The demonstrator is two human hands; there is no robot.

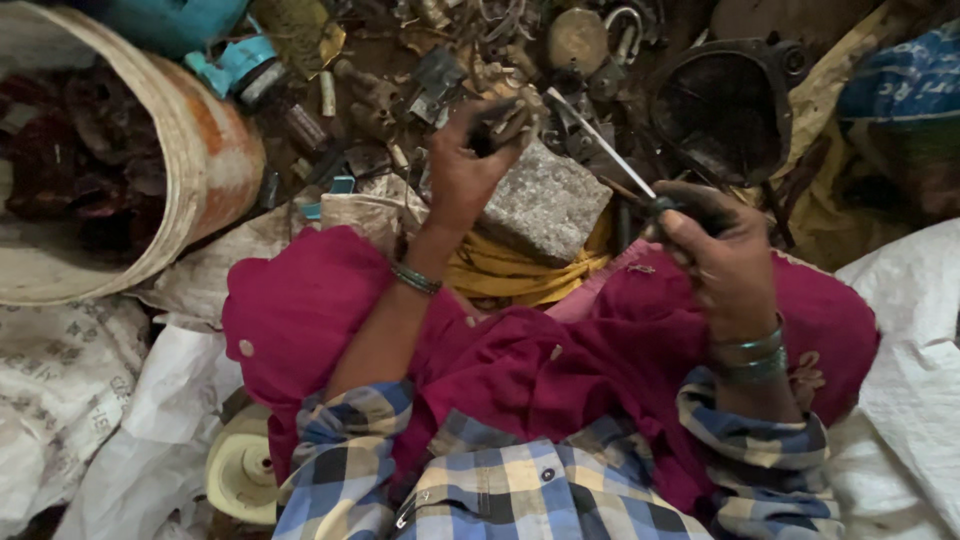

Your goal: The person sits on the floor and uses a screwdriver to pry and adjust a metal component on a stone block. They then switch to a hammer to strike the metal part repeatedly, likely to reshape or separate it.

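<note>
Our left hand is up in the middle of the frame, just above a grey stone block. Its grip is closed tight around a small dark metal piece. We cannot tell what kind of piece it is.

Our right hand is at the right of the middle. Its grip is wrapped around the dark handle of a screwdriver. The thin shiny shaft slants up and left, and its tip ends near the piece in our left hand. We cannot tell if they touch.

The stone block sits on a yellow cloth, just past our knees in pink cloth. Behind it, along the top of the frame, lies a pile of rusty metal scrap. A round black pan is in the upper right. A big orange and white drum lies on its side in the upper left. White sacks lie at the right edge.
</note>
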